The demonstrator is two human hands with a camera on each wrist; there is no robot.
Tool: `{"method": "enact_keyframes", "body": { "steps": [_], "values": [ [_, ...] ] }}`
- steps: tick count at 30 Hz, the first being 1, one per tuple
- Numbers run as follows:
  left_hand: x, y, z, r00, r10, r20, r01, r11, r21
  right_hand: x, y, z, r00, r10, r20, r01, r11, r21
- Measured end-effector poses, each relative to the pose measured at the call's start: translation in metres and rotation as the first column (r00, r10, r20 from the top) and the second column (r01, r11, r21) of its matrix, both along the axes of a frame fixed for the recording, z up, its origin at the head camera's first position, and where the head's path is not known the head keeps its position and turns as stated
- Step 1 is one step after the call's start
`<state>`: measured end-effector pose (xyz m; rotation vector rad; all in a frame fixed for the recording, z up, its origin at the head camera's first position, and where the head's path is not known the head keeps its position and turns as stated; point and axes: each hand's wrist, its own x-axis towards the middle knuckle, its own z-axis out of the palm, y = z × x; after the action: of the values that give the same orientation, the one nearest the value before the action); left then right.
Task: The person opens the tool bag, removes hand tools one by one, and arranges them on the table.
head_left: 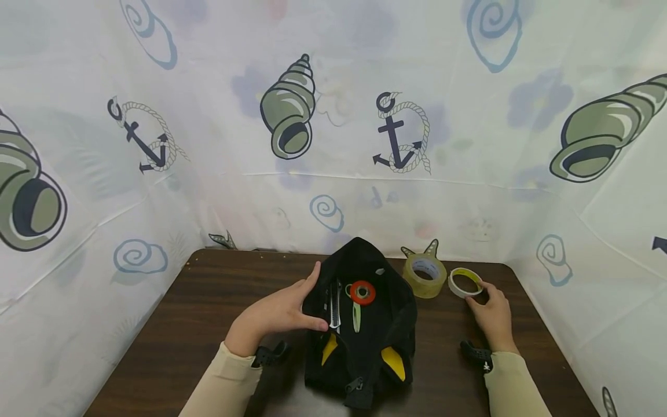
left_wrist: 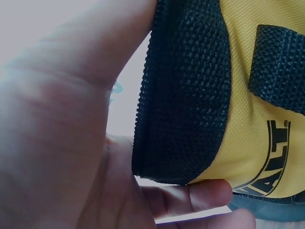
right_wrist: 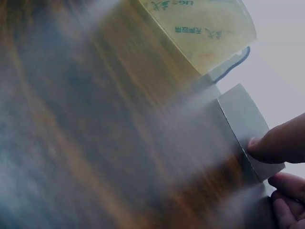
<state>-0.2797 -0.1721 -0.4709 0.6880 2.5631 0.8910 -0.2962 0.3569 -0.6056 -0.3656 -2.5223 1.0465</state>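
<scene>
A black and yellow tool bag (head_left: 359, 359) stands open at the table's middle, its yellow side lettered "ALT" in the left wrist view. My left hand (head_left: 281, 310) grips its left rim, thumb at the front and fingers along the side (left_wrist: 190, 198). Inside lie a silver utility knife (head_left: 334, 307), a red tape roll (head_left: 362, 293) and a slim pale green item (head_left: 356, 318) partly under the roll. To the right, my right hand (head_left: 492, 315) pinches a narrow white tape roll (head_left: 457, 288) between thumb and fingers; its side faces the right wrist view (right_wrist: 243, 124).
A wide clear packing tape roll (head_left: 425, 289) stands between the bag and the white roll, close to the table's back edge. The dark wooden table (head_left: 219, 301) meets a patterned cloth (head_left: 333, 220) at the back and sides.
</scene>
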Motion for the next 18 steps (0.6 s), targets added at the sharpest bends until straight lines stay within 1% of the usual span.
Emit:
{"method": "enact_keyframes", "body": {
  "steps": [4, 7, 14, 18],
  "values": [
    [0.000, 0.000, 0.000, 1.000, 0.002, 0.005, -0.002, 1.000, -0.003, 0.000, -0.001, 0.001, 1.000, 0.005, -0.012, -0.006, 0.999, -0.049],
    [0.000, 0.000, 0.001, 1.000, 0.003, 0.000, -0.003, 1.000, -0.003, 0.001, -0.002, 0.005, 1.000, 0.009, -0.022, -0.011, 0.997, -0.073],
    [0.001, 0.000, 0.002, 1.000, 0.000, -0.006, 0.000, 1.000, -0.005, 0.005, -0.010, 0.024, 0.994, -0.028, -0.106, 0.020, 0.997, -0.078],
    [0.003, 0.000, 0.003, 1.000, 0.005, 0.000, -0.005, 1.000, -0.005, 0.007, -0.014, 0.034, 0.992, -0.045, -0.120, 0.036, 0.997, -0.075]
  ]
}}
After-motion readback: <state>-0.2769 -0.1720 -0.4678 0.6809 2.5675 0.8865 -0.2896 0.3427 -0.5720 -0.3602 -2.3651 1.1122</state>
